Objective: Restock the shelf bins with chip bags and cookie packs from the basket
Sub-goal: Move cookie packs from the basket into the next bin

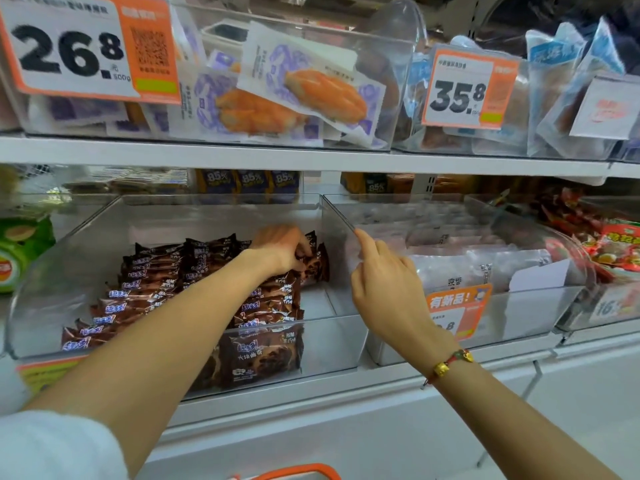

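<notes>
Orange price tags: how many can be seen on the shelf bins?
4: the 26.8 tag upper left, the 35.8 tag upper right, one right of the right hand, one partly hidden lower left.

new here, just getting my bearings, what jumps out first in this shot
The big orange-framed 26.8 price tag at top left. Below it, the left hand grips a brown cookie pack at the back of the clear middle bin, while the right hand touches the bin's right wall.

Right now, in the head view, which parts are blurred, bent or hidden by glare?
Head view: the shelf edge bows from wide-angle distortion; the upper price tag is soft, its small print unreadable; the clear bin holding cookie packs reflects pale light; the left hand and right hand are fairly sharp.
</notes>
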Motion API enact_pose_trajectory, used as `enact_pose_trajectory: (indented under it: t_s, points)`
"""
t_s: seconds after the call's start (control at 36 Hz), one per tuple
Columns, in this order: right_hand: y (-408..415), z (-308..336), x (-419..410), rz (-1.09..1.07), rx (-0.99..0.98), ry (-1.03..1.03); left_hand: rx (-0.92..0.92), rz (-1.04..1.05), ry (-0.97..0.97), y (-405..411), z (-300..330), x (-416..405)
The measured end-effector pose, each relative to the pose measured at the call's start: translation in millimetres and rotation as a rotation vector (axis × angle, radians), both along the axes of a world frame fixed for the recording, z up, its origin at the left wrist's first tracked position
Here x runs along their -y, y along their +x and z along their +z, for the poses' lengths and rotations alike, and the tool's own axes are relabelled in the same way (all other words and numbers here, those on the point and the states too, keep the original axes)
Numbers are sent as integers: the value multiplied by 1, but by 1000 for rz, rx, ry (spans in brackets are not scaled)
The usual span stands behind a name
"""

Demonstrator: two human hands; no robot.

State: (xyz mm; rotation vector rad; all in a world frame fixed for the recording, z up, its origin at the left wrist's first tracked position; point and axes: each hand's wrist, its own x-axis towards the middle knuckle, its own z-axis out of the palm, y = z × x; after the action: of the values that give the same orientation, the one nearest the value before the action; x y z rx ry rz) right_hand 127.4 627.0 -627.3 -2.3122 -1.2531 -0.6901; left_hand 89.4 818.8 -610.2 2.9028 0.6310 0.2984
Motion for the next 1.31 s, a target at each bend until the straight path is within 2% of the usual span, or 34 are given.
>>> enact_pose_trajectory:
  t_s: [0.19, 0.42, 0.53, 0.64, 0.78, 0.89, 1.03, 1.19, 1.31]
  points:
    - [0, -1, 0, 5, 4, -1, -51, 25, 48, 11, -6, 7]
    - [-2, 7, 5, 14, -27, -69, -89, 25, -20, 3, -2, 11]
    - [-5, 12, 7, -7, -21, -117, 32, 48, -51, -23, 4, 13]
    - [-14, 14, 11, -47, 26, -104, 230, 47, -3, -64, 19, 29]
    - [-43, 11, 28, 107, 51, 26, 411, 16, -175, -120, 20, 52]
    - [-73, 7, 48, 190, -94, 34, 509, 14, -275, -166, 6, 74]
    - [-102, -23, 57, 255, -316, -191, 571, 32, -498, -211, -42, 88]
    - [-114, -84, 47, 249, -531, -690, 320, 122, -637, -246, -131, 100]
    - [-125, -134, 44, 193, -639, -853, 140, 146, -681, -261, -191, 110]
